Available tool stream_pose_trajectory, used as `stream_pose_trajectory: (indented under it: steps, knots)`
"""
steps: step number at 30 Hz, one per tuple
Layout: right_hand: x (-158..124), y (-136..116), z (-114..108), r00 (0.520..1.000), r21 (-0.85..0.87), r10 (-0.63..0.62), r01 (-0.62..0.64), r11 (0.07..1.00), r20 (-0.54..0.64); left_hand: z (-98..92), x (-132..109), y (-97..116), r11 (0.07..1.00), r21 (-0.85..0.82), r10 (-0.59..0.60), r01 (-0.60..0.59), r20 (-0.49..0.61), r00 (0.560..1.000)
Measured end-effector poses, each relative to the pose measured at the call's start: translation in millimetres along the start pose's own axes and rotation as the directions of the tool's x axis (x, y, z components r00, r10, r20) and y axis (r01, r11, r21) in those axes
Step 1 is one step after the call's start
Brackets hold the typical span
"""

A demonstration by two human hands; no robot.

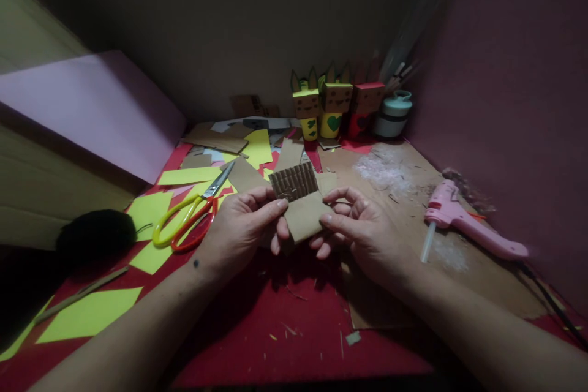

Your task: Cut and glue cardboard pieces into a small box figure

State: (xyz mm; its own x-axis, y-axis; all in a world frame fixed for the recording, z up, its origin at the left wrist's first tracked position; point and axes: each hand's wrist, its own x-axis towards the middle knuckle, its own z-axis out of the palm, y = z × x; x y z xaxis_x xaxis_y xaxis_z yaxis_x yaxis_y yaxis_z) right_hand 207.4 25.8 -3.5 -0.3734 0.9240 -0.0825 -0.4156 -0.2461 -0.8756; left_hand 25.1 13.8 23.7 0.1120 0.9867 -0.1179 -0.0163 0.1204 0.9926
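Note:
Both my hands hold a small piece of brown cardboard [301, 208] above the red table surface [294, 324]. Its top strip is peeled, showing dark corrugated ribs. My left hand [245, 226] pinches the left edge with thumb and fingers. On the right edge my right hand [361, 229] grips it with the thumb on top and the fingers curled under. Yellow and red handled scissors [193, 214] lie just left of my left hand.
A pink glue gun [463, 223] lies at the right on a brown cardboard sheet [413, 196]. Three paper box figures [335, 104] and a small jar [392, 115] stand at the back. Yellow paper scraps [149, 211] are scattered at the left, with a pink sheet [92, 110] and a black fuzzy object [94, 234].

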Motion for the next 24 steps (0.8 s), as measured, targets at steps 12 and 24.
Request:
stream_pose_trajectory:
  steps: [12,24]
  knots:
    - [3.7,-2.3,-3.6,0.995,0.064,0.006,0.001,0.998,-0.102,5.4,-1.5,-7.5,0.956,-0.047,-0.270,0.290,0.244,0.931]
    - [5.7,3.2,-4.9,0.994,0.077,0.073,-0.067,0.995,-0.077,7.7,1.2,-12.5,0.887,-0.234,-0.324,0.399,0.300,0.897]
